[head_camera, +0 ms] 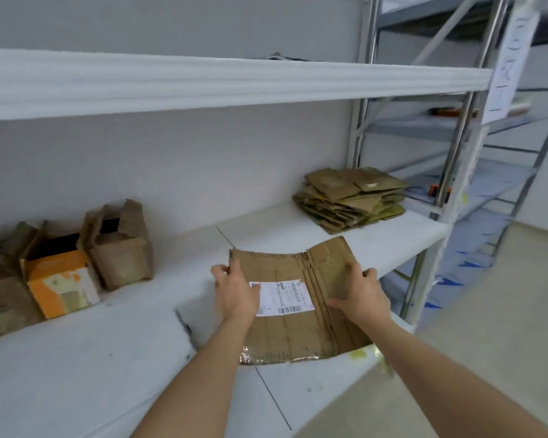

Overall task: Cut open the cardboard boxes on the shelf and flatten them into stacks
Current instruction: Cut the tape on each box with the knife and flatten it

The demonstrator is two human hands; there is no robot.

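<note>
Cardboard sheet [298,298] apparently gripped by both edges.

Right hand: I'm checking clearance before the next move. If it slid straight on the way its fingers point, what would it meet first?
Probably the stack of flattened boxes beyond the right hand and the flattened box it holds; depth is uncertain.

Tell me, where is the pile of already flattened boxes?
In the head view the stack of flattened cardboard lies at the right end of the white shelf, against the wall, beyond the flattened box both hands hold.
</note>
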